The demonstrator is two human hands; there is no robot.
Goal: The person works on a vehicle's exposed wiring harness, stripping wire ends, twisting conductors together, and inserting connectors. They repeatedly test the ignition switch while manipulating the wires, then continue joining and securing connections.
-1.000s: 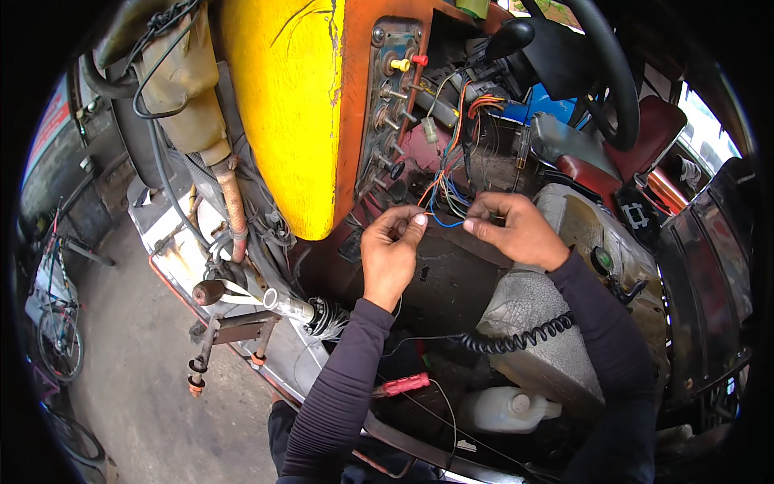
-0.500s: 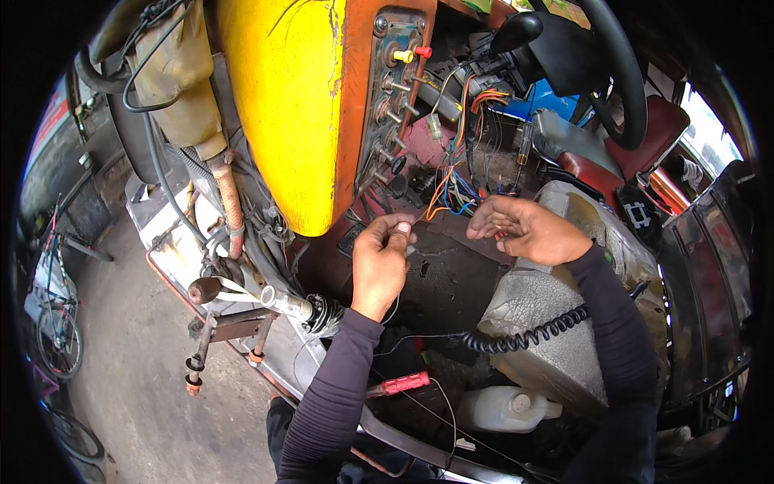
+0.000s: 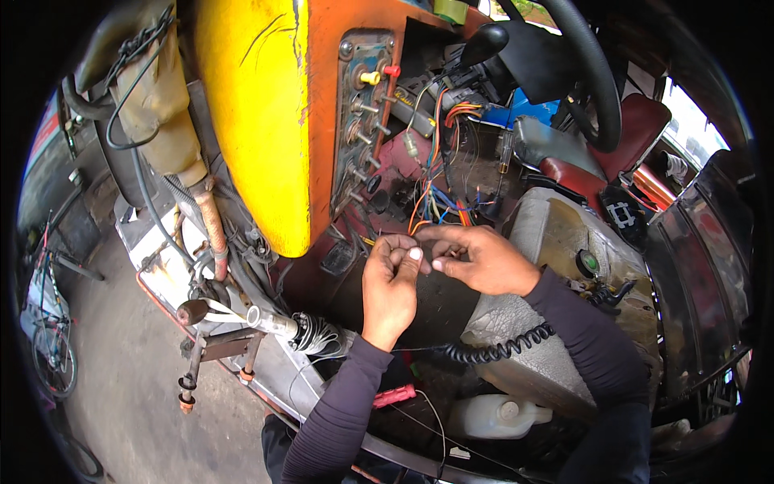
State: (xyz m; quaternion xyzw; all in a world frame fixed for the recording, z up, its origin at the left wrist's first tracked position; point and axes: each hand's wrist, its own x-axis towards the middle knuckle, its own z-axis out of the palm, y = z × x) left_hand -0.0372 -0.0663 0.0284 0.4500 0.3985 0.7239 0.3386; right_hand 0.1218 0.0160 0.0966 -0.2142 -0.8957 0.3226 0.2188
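My left hand (image 3: 390, 282) is closed in a pinch, thumb on top. Orange wires (image 3: 417, 216) run down to its fingertips, and a thin wire seems to be caught there, mostly hidden. My right hand (image 3: 488, 260) meets it from the right, with thumb and forefinger curled together against the left fingertips. What the right fingers grip is too small to make out. Just beyond both hands spreads a tangle of loose coloured wires (image 3: 442, 198), hanging from below the steering wheel (image 3: 601, 105).
A switch panel (image 3: 360, 121) sits on the orange and yellow body at the left. A worn grey cover (image 3: 516, 310) and a coiled black cord (image 3: 500, 348) lie right of my hands. Below are a red-handled tool (image 3: 394, 396) and a whitish jug (image 3: 504, 415).
My right hand has moved left and its spread fingers have closed in beside my left hand. The left hand stays pinched, and the view has shifted slightly.
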